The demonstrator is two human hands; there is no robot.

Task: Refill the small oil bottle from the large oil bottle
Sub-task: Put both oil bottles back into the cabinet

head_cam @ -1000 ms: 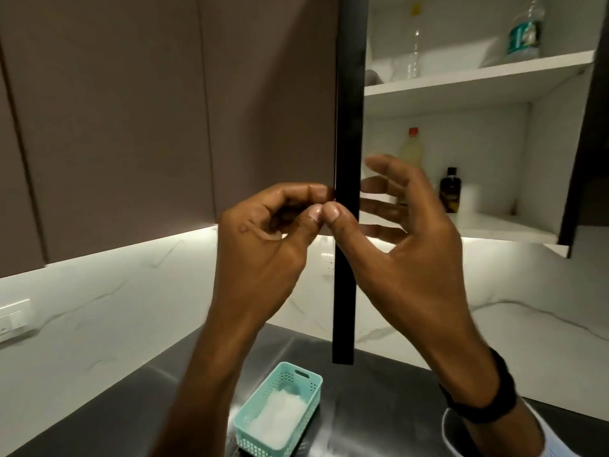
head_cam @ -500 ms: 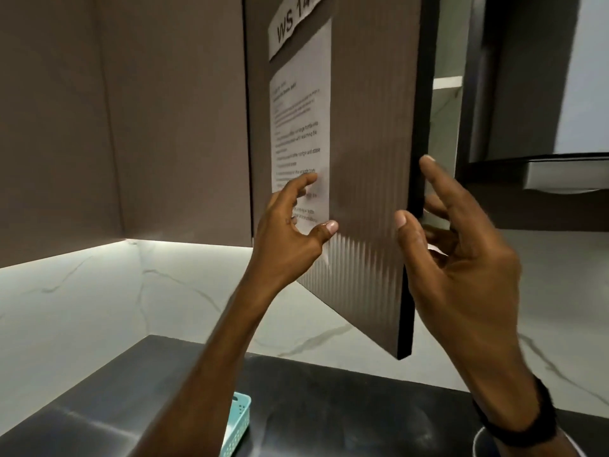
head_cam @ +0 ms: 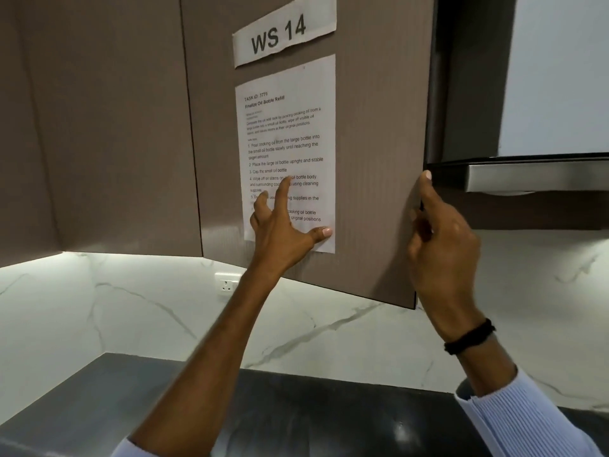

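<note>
The left hand [head_cam: 283,232] lies spread and flat, fingers straight, pressing on a white printed instruction sheet [head_cam: 291,127] taped to the ribbed brown cabinet door [head_cam: 379,127]. At that door's right edge, the right hand [head_cam: 441,245] has one finger straight up along it and the others curled. I cannot tell whether they grip it. Neither oil bottle is in sight. Near below is a dark grey countertop [head_cam: 99,407].
</note>
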